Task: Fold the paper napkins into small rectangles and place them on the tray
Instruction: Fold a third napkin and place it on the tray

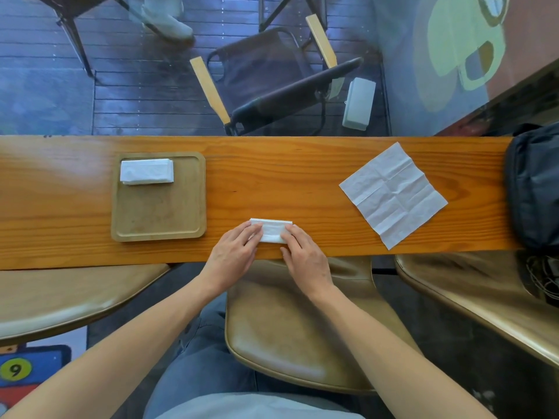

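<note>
A white napkin folded into a small rectangle (271,230) lies on the wooden counter near its front edge. My left hand (234,255) presses its left end and my right hand (305,257) presses its right end, fingers flat on the paper. A square wooden tray (158,213) sits to the left, with a folded napkin stack (147,171) in its far left corner. An unfolded, creased napkin (393,193) lies flat on the counter to the right.
A black bag (534,186) rests at the counter's right end. Tan stool seats (290,337) stand below the front edge. Beyond the far edge is a glass pane, with a dark chair (272,80) outside.
</note>
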